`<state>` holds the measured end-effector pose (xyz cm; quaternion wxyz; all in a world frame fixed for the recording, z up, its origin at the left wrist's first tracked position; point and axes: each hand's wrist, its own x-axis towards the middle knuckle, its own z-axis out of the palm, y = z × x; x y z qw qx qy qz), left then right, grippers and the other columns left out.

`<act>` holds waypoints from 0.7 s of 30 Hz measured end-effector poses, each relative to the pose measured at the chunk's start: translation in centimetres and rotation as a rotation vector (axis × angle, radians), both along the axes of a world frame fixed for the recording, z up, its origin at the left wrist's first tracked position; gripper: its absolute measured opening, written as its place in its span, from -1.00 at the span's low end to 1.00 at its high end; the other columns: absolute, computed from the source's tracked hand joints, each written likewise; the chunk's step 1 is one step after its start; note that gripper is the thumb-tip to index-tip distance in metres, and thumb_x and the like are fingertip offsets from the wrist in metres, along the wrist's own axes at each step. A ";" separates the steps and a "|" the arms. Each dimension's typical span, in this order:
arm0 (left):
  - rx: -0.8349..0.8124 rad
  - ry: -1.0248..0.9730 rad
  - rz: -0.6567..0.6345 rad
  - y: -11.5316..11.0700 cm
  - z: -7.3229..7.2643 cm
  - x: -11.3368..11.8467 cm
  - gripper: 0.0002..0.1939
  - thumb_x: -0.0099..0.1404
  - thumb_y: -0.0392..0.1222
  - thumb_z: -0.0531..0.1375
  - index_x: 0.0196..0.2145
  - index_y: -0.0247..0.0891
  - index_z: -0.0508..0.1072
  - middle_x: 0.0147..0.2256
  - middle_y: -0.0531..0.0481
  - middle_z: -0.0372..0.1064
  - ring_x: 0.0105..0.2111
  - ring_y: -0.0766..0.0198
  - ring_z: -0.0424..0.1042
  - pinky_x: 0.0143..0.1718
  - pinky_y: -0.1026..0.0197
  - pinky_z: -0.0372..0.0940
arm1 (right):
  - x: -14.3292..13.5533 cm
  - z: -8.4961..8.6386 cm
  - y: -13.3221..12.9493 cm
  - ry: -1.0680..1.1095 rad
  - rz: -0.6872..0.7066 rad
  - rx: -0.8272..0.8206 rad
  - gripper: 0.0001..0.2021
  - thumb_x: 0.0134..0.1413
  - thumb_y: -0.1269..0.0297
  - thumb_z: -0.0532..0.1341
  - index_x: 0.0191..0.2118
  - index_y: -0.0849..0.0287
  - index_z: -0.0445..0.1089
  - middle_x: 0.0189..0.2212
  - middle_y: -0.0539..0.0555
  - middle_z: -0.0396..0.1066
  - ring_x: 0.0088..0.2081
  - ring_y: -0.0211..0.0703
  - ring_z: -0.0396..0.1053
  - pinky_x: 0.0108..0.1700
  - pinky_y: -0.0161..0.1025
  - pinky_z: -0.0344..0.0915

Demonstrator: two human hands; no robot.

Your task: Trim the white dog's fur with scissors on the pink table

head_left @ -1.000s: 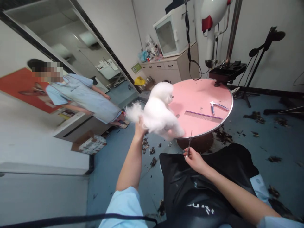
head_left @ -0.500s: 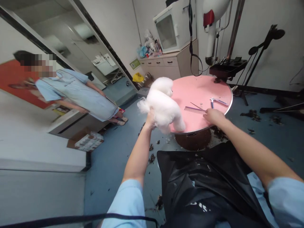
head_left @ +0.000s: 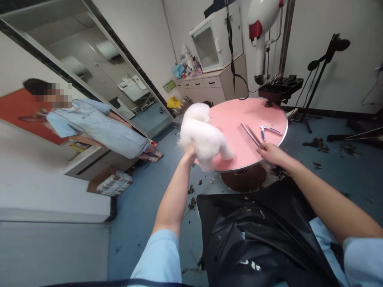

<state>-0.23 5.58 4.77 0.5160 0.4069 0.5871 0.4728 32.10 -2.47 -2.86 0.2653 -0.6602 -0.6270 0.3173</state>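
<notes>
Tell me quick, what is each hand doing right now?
Left hand: closed on the rear of the white dog.
Right hand: closed on the comb, lifted off the pink table.

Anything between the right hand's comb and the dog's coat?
Nothing visible. The right hand holds the comb over bare pink table, with open space to the white dog. The left hand grips the dog's rear on the far side.

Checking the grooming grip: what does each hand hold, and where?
Left hand grips the white dog at its rear. Right hand holds the comb by its near end.
</notes>
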 end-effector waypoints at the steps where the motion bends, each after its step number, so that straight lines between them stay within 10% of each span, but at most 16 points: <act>1: 0.013 0.009 0.001 -0.1 0.1 0.7 -0.54 0.46 0.18 0.03 -0.22 -0.31 0.43 -0.36 -0.11 0.48 -0.28 0.28 0.49 -0.21 0.29 0.42 | -0.4 -1.1 -2.9 0.228 0.009 0.006 -0.63 0.16 -0.04 0.17 -0.52 0.10 0.23 -0.64 -0.02 0.24 -0.53 -0.19 0.22 -0.43 -0.24 0.14; 6: 0.052 0.092 0.004 -0.5 0.1 2.8 -0.36 0.43 0.33 -0.07 -0.09 -0.32 0.44 -0.12 -0.29 0.54 -0.14 0.14 0.56 -0.16 0.18 0.49 | -5.2 -6.5 -12.3 0.942 -0.009 -0.245 -0.50 -0.09 -0.27 0.31 -0.42 0.14 0.38 -0.71 -0.13 0.11 -0.63 -0.30 0.04 -0.54 -0.28 0.01; 14: 0.092 0.243 0.065 -1.6 -1.9 0.4 -0.52 0.38 0.21 0.07 -0.09 -0.28 0.45 -0.26 -0.14 0.54 -0.11 0.15 0.55 -0.15 0.18 0.50 | -13.4 -5.9 -5.7 1.382 0.121 -0.470 -0.57 -0.15 -0.08 0.45 -0.45 0.17 0.36 -0.71 -0.18 0.08 -0.65 -0.40 -0.05 -0.58 -0.34 -0.05; 21: 0.136 0.438 -0.026 -2.4 -2.5 -0.4 -0.51 0.34 0.18 0.13 -0.09 -0.32 0.47 -0.10 -0.26 0.52 0.01 0.05 0.51 -0.04 0.11 0.48 | -13.1 -6.9 -7.5 1.636 0.066 -0.500 -0.58 -0.06 -0.05 0.45 -0.39 0.16 0.32 -0.66 -0.20 0.04 -0.64 -0.42 -0.07 -0.55 -0.36 0.01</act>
